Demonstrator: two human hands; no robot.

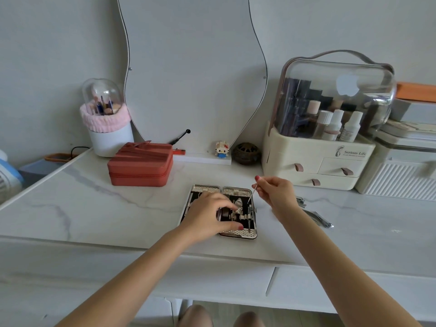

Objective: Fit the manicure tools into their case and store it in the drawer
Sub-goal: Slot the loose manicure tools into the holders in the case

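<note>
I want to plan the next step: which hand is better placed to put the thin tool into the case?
The right hand: it already pinches the thin tool above the open case. The left hand rests on the case.

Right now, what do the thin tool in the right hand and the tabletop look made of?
Thin tool: probably polished metal, slim with a silvery glint. Tabletop: white marble or marble-look slab, smooth with grey veins; real stone or laminate cannot be told.

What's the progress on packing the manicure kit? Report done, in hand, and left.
Done: several tools already sit in the open case on the vanity top.
In hand: the right hand pinches a thin metal tool over the case; the left hand rests on the case.
Left: loose tools lie beside it; the case is unclosed and not yet stored.
</note>
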